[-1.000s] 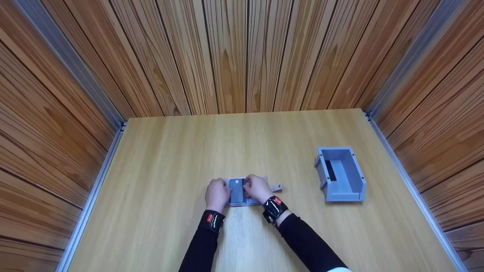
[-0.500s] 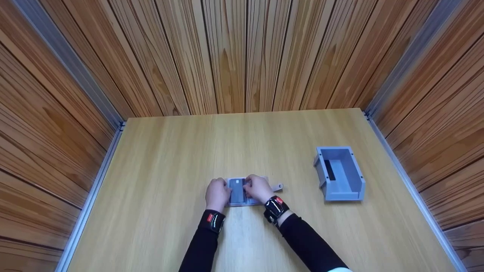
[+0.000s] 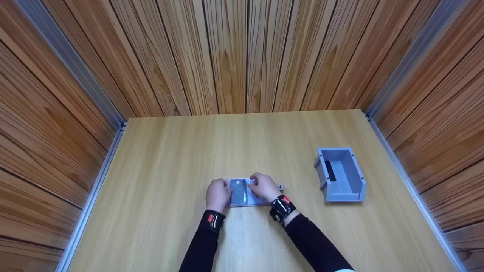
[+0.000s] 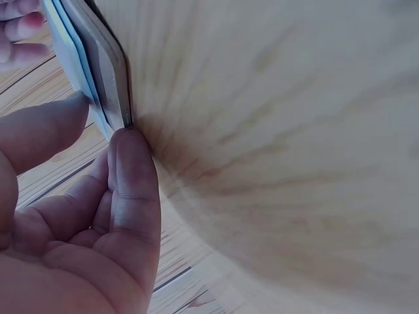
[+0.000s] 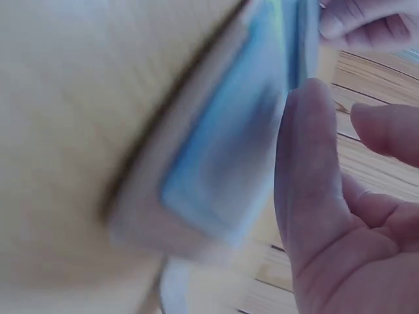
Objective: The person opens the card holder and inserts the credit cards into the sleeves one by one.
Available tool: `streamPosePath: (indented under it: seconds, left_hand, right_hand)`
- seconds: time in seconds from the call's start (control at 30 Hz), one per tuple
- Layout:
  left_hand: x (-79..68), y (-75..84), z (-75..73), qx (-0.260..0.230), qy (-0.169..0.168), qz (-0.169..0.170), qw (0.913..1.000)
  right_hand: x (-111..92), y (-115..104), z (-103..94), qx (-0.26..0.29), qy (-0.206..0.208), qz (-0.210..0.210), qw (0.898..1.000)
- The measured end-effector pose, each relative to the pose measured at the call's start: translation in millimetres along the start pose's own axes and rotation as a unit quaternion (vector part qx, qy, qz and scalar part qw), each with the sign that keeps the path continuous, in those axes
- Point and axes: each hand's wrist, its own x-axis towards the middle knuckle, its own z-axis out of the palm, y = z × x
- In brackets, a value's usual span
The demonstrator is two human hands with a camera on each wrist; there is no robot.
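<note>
An open card wallet [image 3: 255, 201] lies flat on the table, pale with a bluish sheen. Over its left half is a dark grey card [image 3: 237, 194] with a small light chip-like mark near its top. My left hand [image 3: 218, 194] pinches the wallet's left edge, thumb on the face and index finger at the outer rim in the left wrist view. Over the right half is my right hand [image 3: 264, 187], thumb and index finger apart, index fingertip right at the layered fold in the right wrist view. A snap tab [image 3: 280, 187] pokes out beyond the right hand.
A grey-blue open bin [image 3: 345, 197] stands on the table to the right, with a dark strip [image 3: 330, 170] along its inner left side. Wood-plank walls [image 3: 230, 56] and metal corner rails [image 3: 90, 181] enclose the wooden table [image 3: 170, 158].
My right hand has shifted slightly right, off the grey card, and its thumb and index finger have parted. More of the wallet's right half shows. The left hand has stayed in place.
</note>
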Motion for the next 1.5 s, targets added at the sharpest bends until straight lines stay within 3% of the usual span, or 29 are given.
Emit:
streamPosePath:
  seconds: [0.37, 0.77, 1.07, 1.5]
  left_hand:
    - [1.2, -0.1, 0.4, -0.003, -0.001, -0.013, 0.9999]
    - [-0.9, 1.7, -0.2, -0.008, 0.007, -0.005, 0.9999]
    - [1.2, 0.0, 1.3, -0.005, -0.01, -0.019, 0.9998]
    - [0.9, 1.2, -0.1, -0.007, -0.007, -0.012, 0.9999]
  right_hand:
    - [-5, 7, -51.2, -0.022, 0.079, 0.0, 0.997]
    - [-11, 18, -84.3, 0.006, 0.099, 0.033, 0.995]
    - [-19, 27, -115.9, 0.027, 0.099, 0.028, 0.994]
    - [-29, 42, -158.6, 0.036, 0.148, 0.005, 0.988]
